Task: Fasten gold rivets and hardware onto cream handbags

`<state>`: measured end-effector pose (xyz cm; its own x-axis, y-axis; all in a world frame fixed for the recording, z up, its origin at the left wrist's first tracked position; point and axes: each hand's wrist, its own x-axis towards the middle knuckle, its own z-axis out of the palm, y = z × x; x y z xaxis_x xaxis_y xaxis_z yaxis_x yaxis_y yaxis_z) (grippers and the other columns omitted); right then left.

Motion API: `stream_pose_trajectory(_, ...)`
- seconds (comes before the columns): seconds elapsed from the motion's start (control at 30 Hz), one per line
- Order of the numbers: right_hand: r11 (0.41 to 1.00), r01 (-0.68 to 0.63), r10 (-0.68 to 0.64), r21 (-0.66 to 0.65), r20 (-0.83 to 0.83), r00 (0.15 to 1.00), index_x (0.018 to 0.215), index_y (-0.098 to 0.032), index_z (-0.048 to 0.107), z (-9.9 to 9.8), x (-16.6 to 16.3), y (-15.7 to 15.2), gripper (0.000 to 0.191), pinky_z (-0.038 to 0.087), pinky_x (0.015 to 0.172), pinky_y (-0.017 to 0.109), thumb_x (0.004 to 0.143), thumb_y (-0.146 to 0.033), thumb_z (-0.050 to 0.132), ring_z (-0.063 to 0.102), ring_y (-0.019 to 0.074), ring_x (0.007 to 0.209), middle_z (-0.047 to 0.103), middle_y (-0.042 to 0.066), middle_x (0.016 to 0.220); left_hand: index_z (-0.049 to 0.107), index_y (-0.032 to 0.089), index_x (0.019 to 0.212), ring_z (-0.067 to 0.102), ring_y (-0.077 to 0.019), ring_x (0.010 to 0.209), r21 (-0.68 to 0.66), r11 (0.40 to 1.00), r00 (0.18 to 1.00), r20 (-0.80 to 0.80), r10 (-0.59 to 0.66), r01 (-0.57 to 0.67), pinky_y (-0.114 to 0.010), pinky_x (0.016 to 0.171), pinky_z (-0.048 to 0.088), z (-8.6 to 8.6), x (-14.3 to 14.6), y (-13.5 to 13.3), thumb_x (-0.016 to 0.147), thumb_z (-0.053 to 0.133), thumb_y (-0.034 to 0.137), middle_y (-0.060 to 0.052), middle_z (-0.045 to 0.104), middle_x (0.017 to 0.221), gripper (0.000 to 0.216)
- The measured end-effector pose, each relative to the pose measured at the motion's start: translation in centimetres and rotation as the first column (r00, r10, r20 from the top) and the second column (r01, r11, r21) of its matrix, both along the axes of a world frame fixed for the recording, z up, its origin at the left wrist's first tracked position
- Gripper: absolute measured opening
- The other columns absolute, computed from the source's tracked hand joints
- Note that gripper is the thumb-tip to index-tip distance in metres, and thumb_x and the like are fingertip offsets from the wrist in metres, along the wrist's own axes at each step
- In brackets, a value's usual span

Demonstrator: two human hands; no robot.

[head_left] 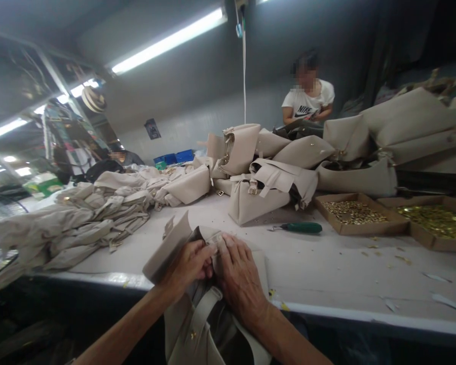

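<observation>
Hands (237, 274) together, clamped on smooth beige bag (203, 347); boxy pale bags (304, 153) heaped beyond.

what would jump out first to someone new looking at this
Probably the pile of beige bags toward the back of the table, and, front and centre, the left hand and right hand close together on another bag. At right, two cardboard trays of shiny metal pieces catch the eye, with a green-handled tool just left of them.
</observation>
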<state>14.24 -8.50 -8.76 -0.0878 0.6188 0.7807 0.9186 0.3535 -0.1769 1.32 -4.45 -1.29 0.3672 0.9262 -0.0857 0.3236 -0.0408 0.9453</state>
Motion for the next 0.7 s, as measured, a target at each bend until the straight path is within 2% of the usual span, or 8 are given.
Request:
stream_pose_trajectory(0.1, 0.996, -0.052, 0.045, -0.071, -0.1, 0.994, 0.135, 0.0, 0.039, -0.06, 0.07, -0.11, 0.074, 0.038, 0.106, 0.052, 0.066, -0.01, 0.064, 0.041, 0.0351, 0.125, 0.045, 0.023, 0.138, 0.053, 0.015, 0.074, 0.054, -0.0099, 0.053, 0.005, 1.0, 1.0, 0.012, 0.023, -0.023, -0.017, 0.045, 0.032, 0.0, 0.05, 0.12, 0.074, 0.061, 0.046, 0.002, 0.054, 0.062, 0.031)
stream_pose_trajectory(0.17, 0.995, -0.066, 0.056, -0.079, -0.123, 0.991, 0.135, 0.0, 0.039, -0.11, 0.08, -0.12, 0.077, 0.037, 0.107, 0.053, 0.063, -0.01, 0.065, 0.04, 0.0358, 0.125, 0.045, 0.024, 0.137, 0.055, 0.015, 0.076, 0.054, -0.0101, 0.054, 0.016, 1.0, 1.0, 0.008, 0.021, -0.021, -0.017, 0.045, 0.031, -0.06, 0.08, 0.15, 0.075, 0.061, 0.044, 0.001, 0.055, 0.063, 0.03)
stream_pose_trajectory(0.37, 0.994, -0.082, 0.071, -0.067, -0.155, 0.985, 0.136, -0.003, 0.037, -0.31, 0.22, -0.08, 0.075, 0.036, 0.107, 0.053, 0.067, -0.011, 0.064, 0.039, 0.0335, 0.127, 0.045, 0.023, 0.137, 0.057, 0.015, 0.079, 0.052, -0.0107, 0.055, 0.08, 0.997, 0.998, -0.063, -0.012, 0.017, -0.017, 0.046, 0.033, -0.04, 0.15, 0.13, 0.077, 0.06, 0.047, 0.001, 0.056, 0.059, 0.033)
stream_pose_trajectory(0.53, 0.992, -0.098, 0.087, -0.085, -0.13, 0.988, 0.133, -0.006, 0.042, -0.17, 0.31, -0.28, 0.072, 0.034, 0.109, 0.052, 0.064, -0.008, 0.062, 0.038, 0.0329, 0.128, 0.045, 0.021, 0.139, 0.057, 0.015, 0.069, 0.05, -0.0111, 0.053, 0.157, 0.988, 0.978, -0.205, 0.041, -0.008, -0.02, 0.049, 0.035, -0.07, 0.16, 0.23, 0.075, 0.057, 0.04, -0.001, 0.057, 0.058, 0.026)
stream_pose_trajectory(0.7, 0.99, -0.103, 0.089, -0.093, -0.147, 0.985, 0.133, -0.007, 0.043, 0.01, 0.23, -0.38, 0.071, 0.035, 0.108, 0.053, 0.065, -0.008, 0.062, 0.037, 0.0327, 0.129, 0.043, 0.021, 0.14, 0.057, 0.016, 0.071, 0.047, -0.0102, 0.053, 0.192, 0.981, 0.989, -0.149, 0.017, 0.012, -0.019, 0.049, 0.033, -0.6, 0.01, -0.02, 0.078, 0.057, 0.047, 0.002, 0.053, 0.058, 0.032)
